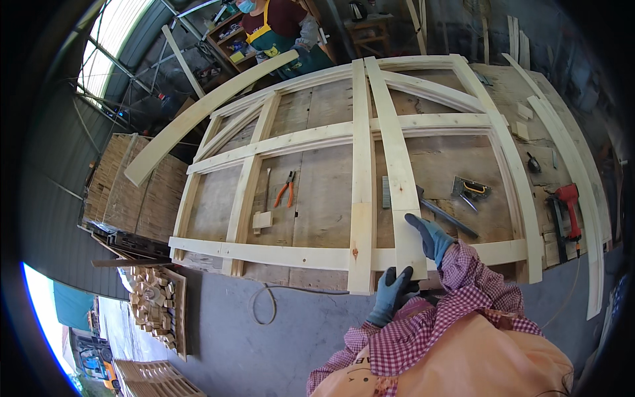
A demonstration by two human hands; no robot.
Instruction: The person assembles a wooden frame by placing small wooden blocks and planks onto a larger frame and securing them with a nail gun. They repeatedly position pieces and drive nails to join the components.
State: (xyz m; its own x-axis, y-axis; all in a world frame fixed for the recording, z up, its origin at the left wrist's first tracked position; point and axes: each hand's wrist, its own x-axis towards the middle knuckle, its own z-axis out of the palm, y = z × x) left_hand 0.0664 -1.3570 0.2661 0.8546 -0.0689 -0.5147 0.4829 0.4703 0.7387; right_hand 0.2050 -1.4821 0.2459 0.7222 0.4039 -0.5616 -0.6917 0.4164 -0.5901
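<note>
My gloved right hand (433,239) grips the right edge of a long pale wooden board (397,165), its thumb on the top face. My gloved left hand (390,294) is closed at the near end of that board, fingers at its corner, partly hidden by the cuff. The board lies lengthwise across a large wooden frame (297,254) of crossed slats, beside a parallel board (361,218). Right of my board a hammer (450,220) and a black-and-yellow tool (471,188) lie inside the frame. Orange-handled pliers (286,188) and a screwdriver (267,188) lie further left.
A masked co-worker (284,26) across the table holds a long plank (205,116). At the right are a red nail gun (568,205) and long slats (572,159). Wood stacks (135,188) and a bin of offcuts (155,301) stand left. A hose (264,304) loops on the floor.
</note>
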